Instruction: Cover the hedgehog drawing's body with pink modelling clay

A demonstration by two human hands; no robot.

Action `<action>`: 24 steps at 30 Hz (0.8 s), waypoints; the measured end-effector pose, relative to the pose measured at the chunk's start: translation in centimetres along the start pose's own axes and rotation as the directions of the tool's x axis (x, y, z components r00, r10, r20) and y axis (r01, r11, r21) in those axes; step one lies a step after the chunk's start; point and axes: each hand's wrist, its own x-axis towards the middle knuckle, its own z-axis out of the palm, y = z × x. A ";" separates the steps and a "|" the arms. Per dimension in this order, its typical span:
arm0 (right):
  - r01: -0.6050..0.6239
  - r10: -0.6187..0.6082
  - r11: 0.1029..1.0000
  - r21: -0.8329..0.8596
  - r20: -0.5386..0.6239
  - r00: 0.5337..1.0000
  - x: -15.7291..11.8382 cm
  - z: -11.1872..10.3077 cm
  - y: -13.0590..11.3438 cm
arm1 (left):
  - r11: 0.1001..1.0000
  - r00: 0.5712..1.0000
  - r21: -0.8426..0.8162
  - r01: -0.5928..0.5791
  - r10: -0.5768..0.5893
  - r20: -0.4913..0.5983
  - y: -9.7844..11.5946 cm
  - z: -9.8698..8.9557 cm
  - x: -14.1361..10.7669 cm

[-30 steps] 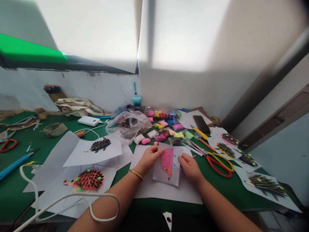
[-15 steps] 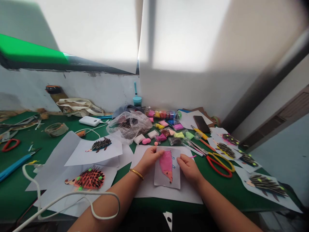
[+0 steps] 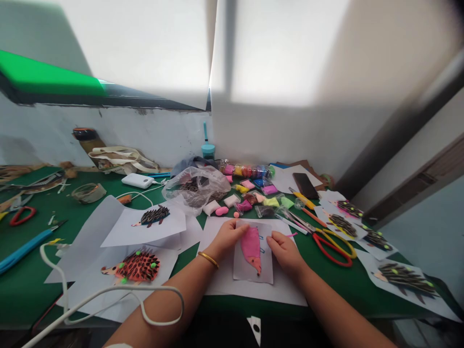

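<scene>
A small white paper card [image 3: 241,270] stands tilted up in front of me, bearing a pink clay hedgehog body [image 3: 250,244] with a peach snout pointing down. Two small blue leg outlines show beside the pink clay. My left hand [image 3: 229,238], with a gold bangle at its wrist, is closed on the card's upper left edge, thumb on the front. At the right edge, my right hand [image 3: 286,251] pinches the card between thumb and curled fingers. Under both hands lie larger white sheets [image 3: 217,285]. A thin pink clay strip [image 3: 292,235] sits just beyond my right hand.
Wrapped clay packets [image 3: 270,202] and a plastic bag [image 3: 197,188] lie behind the card. Scissors [image 3: 335,246] and finished hedgehog cards [image 3: 406,278] are at right. On the left are a red hedgehog picture [image 3: 139,266], a white cable [image 3: 119,289] and a blue-handled cutter [image 3: 27,251].
The whole view has shifted slightly, so things appear a little further right. Both hands keep their places on the card.
</scene>
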 end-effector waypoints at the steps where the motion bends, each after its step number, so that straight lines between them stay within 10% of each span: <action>1: 0.000 0.000 1.000 -0.001 0.005 1.000 0.0 0.0 -0.1 | 1.000 1.000 0.002 0.001 -0.001 0.003 0.0 0.0 0.0; 24: -0.001 0.004 1.000 -0.032 0.085 0.996 0.1 0.3 0.0 | 0.999 1.000 0.033 0.005 -0.004 -0.021 0.8 0.7 -0.4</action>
